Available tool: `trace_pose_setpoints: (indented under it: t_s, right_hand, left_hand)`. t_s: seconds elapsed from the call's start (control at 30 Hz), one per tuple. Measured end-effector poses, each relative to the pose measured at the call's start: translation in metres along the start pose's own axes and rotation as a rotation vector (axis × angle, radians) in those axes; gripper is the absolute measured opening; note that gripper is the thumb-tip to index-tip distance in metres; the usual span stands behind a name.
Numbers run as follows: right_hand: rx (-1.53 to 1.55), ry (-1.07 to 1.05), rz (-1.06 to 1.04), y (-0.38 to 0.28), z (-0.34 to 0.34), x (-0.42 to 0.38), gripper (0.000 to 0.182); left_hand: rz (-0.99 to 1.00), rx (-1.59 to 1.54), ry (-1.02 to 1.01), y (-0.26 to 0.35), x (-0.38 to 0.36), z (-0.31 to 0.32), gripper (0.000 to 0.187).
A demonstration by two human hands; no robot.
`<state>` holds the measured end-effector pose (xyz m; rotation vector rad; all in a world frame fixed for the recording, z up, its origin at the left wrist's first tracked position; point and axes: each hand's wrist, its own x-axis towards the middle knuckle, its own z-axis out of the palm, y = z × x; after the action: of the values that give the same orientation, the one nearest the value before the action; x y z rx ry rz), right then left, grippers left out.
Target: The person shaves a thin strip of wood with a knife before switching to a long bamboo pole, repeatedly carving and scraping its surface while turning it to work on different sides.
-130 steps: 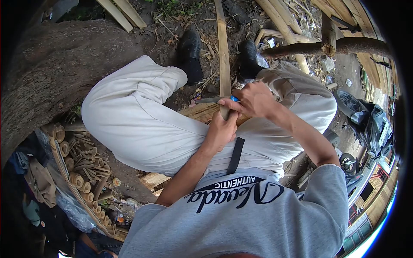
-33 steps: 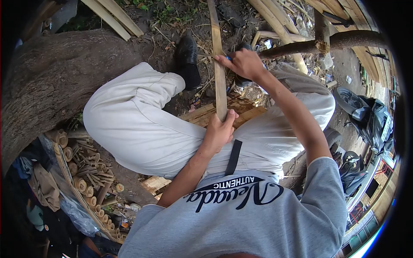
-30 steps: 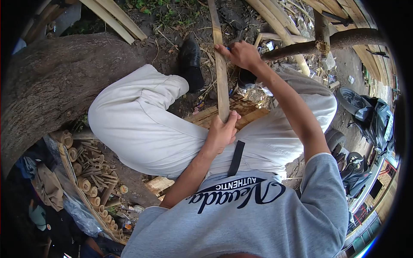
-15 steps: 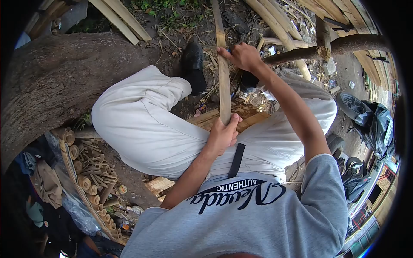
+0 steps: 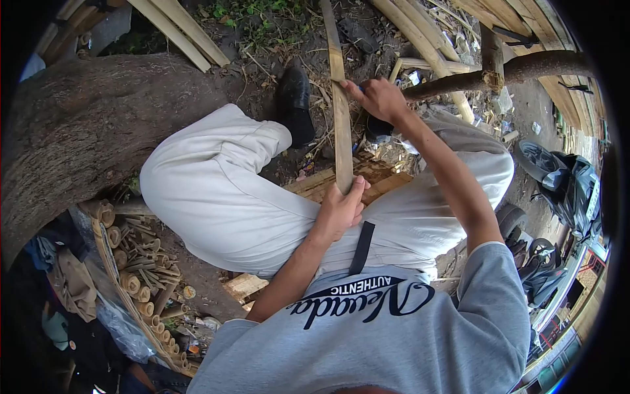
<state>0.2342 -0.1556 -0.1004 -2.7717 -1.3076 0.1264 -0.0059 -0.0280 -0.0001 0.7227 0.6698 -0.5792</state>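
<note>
A long flat bamboo strip (image 5: 342, 131) runs away from my lap, between my knees, toward the ground. My left hand (image 5: 339, 209) is wrapped round its near end, the thumb lying along it. Farther up, my right hand (image 5: 382, 100) is closed at the strip's right edge, its thumb reaching the strip. A bit of blue shows at those fingers, on a small object mostly hidden in the grip; I cannot make out what it is.
A thick tree trunk (image 5: 98, 125) lies at the left, above a rack of cut bamboo pieces (image 5: 134, 285). Wooden boards (image 5: 387, 187) sit between my legs. A dark branch (image 5: 525, 69) and bamboo poles (image 5: 420, 39) are at upper right. A motorcycle (image 5: 567, 187) stands at the right.
My right hand has moved a little nearer to me along the strip and slightly right. My left hand and the strip's near end have barely shifted.
</note>
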Motion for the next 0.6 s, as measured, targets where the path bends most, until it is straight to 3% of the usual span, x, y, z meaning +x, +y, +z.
trace_pose_setpoints:
  t_s: [0.03,0.07,0.13,0.17,0.23,0.27,0.33,0.4,0.47,0.53,0.57,0.6]
  right_hand:
    - [0.011,-0.053,-0.026,-0.022,-0.027,-0.003,0.038]
    - [0.093,-0.235,-0.022,-0.042,-0.057,-0.013,0.039]
    - [0.045,-0.238,-0.274,-0.068,-0.066,-0.044,0.035]
    - [0.044,-0.247,-0.282,-0.076,-0.077,-0.049,0.035]
    - [0.151,-0.357,-0.081,-0.089,-0.104,-0.048,0.053]
    - [0.156,-0.360,-0.078,-0.082,-0.091,-0.046,0.053]
    - [0.170,-0.078,0.088,-0.047,-0.049,-0.027,0.073]
    - [0.227,0.003,0.233,-0.024,-0.045,0.000,0.070]
    - [0.243,-0.049,0.301,-0.028,-0.048,0.003,0.067]
    - [0.212,-0.146,0.081,-0.054,-0.061,-0.019,0.067]
    - [0.115,0.027,-0.243,-0.060,-0.042,-0.042,0.066]
    - [0.114,0.018,-0.248,-0.073,-0.053,-0.055,0.066]
  left_hand:
    - [0.002,0.000,0.004,0.002,-0.001,-0.001,0.025]
    - [-0.012,-0.007,0.004,0.002,-0.001,-0.001,0.025]
    - [-0.023,-0.029,0.002,0.002,0.001,0.001,0.025]
    - [-0.023,-0.022,0.004,0.001,0.002,0.001,0.026]
    - [-0.028,-0.015,0.013,0.001,0.002,0.001,0.026]
    - [-0.024,0.018,0.028,0.002,0.000,0.002,0.026]
    - [-0.021,0.063,0.031,0.003,-0.001,0.004,0.026]
    - [-0.028,0.061,0.048,0.004,-0.001,0.004,0.026]
    - [-0.010,0.039,0.028,0.002,-0.001,0.002,0.026]
    - [0.004,-0.004,0.006,0.003,0.000,0.001,0.026]
    - [-0.013,-0.005,0.015,0.004,-0.001,0.001,0.026]
    - [-0.032,-0.006,0.024,0.003,0.000,0.001,0.026]
